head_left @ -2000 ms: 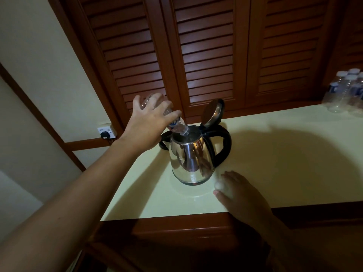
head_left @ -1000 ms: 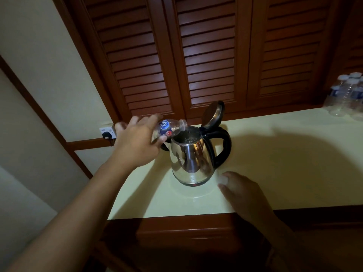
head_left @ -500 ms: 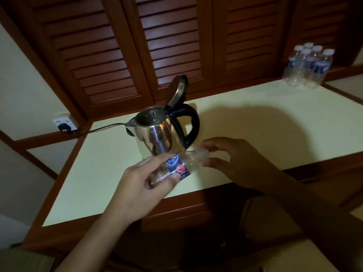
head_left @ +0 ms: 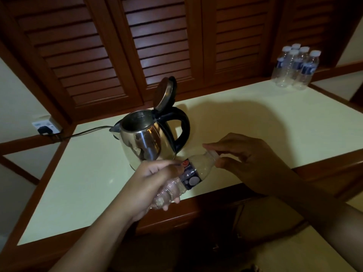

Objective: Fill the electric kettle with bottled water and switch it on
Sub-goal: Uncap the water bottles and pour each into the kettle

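Note:
A steel electric kettle (head_left: 146,140) with a black handle stands on the cream counter (head_left: 84,179), its lid (head_left: 165,94) tipped up and open. In front of it my left hand (head_left: 145,185) grips a clear plastic water bottle (head_left: 188,175) with a dark blue label, tilted with its neck up to the right. My right hand (head_left: 245,158) pinches the white cap (head_left: 214,155) at the bottle's mouth. The bottle looks empty.
The kettle's black cord (head_left: 86,131) runs left to a plug in a wall socket (head_left: 46,126). Several capped water bottles (head_left: 294,69) stand at the counter's far right corner. Louvred wooden doors (head_left: 157,46) rise behind the counter, whose wooden front edge (head_left: 196,211) lies under my hands.
My left hand pulled the bottle away from the kettle's opening and brought it down in front. My right hand left the counter and came to the bottle's mouth with the cap.

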A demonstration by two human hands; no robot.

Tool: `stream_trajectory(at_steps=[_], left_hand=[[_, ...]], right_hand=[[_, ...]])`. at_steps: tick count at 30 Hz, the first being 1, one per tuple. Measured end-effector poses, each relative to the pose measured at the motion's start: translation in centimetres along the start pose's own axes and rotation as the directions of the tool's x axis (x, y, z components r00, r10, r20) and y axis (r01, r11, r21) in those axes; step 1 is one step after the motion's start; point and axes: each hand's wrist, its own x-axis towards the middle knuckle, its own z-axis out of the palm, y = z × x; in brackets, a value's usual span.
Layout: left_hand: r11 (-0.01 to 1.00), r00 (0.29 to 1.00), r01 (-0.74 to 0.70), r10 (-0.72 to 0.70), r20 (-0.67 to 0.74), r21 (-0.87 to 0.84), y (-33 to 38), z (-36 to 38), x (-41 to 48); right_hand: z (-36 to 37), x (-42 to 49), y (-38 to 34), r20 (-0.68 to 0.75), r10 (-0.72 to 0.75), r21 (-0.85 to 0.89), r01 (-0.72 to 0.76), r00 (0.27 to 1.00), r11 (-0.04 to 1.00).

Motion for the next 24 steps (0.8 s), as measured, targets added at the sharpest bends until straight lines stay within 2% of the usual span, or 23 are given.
stream_trajectory(at_steps=[3, 5, 8, 11, 15, 18, 19, 20, 22, 24], left_hand=[[0.96, 0.969, 0.18, -0.136, 0.206, -0.213, -0.2, 0.1, 1.1], [0.895, 0.906, 0.293, -0.148, 0.395, -0.336, -0.6, 0.6, 2.0], [0.766, 0.8, 0.471, -0.161, 0.578, -0.438, -1.1, 1.8, 3.5], [0.676, 0.67, 0.623, -0.202, 0.714, -0.394, -1.6, 3.3, 6.1], [0.72, 0.562, 0.648, -0.233, 0.794, -0.247, -1.4, 6.4, 10.6], [0.706, 0.482, 0.685, -0.25, 0.84, -0.182, 0.2, 9.7, 14.1], [0.709, 0.478, 0.684, -0.259, 0.84, -0.171, 1.0, 11.1, 15.2], [0.724, 0.506, 0.667, -0.268, 0.82, -0.175, 1.9, 12.4, 16.3], [0.817, 0.656, 0.541, -0.261, 0.708, -0.2, 3.6, 15.1, 18.6], [0.945, 0.826, 0.287, -0.159, 0.541, -0.16, 4.9, 18.1, 20.9]], right_hand=[[-0.8, 0.0, 0.2, -0.005, 0.005, 0.046, -0.005, 1.0, 0.999], [-1.5, 0.1, 0.4, -0.001, 0.016, 0.097, -0.016, 1.0, 0.995], [-2.9, 0.1, 0.8, -0.003, 0.019, 0.155, -0.019, 1.0, 0.988], [-5.0, 0.0, 1.3, -0.009, 0.034, 0.106, -0.033, 0.999, 0.994], [-8.2, -0.1, 3.5, -0.026, -0.017, -0.123, 0.013, 1.0, 0.992], [-10.8, 0.4, 6.2, -0.081, -0.131, -0.212, 0.111, 0.988, 0.971], [-11.9, 0.7, 7.3, -0.103, -0.155, -0.235, 0.127, 0.983, 0.964], [-13.0, 1.0, 8.6, -0.129, -0.148, -0.247, 0.113, 0.981, 0.962], [-15.7, 1.3, 11.5, -0.19, -0.075, -0.258, 0.024, 0.979, 0.966], [-18.5, 1.1, 14.3, -0.231, 0.034, -0.241, -0.091, 0.972, 0.966]])
